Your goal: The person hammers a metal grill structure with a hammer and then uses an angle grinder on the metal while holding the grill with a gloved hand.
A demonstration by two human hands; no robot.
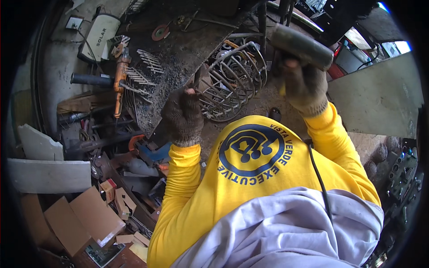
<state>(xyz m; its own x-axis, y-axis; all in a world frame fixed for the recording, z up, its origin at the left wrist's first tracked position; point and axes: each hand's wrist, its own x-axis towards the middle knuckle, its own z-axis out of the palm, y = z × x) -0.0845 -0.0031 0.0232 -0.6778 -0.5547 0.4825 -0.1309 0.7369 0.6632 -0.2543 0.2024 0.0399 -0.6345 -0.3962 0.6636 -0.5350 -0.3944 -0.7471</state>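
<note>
Blue lettering [253, 181] marks yellow shirt [297, 178]; right hand [306, 89] holds hammer [301, 47].

Head-worn fisheye, facing down, close above both hands [183, 115]

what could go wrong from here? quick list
1. Hand strike: the right hand holds up a hammer while the left hand grips a thin dark piece; a stray blow could land on it.
2. Thin protection: both hands wear knitted gloves with fingertips showing, so a hit or sharp edge might still injure.
3. Shaken parts: comb-shaped metal pieces lie on the workbench; hammering there might shift them.
</note>
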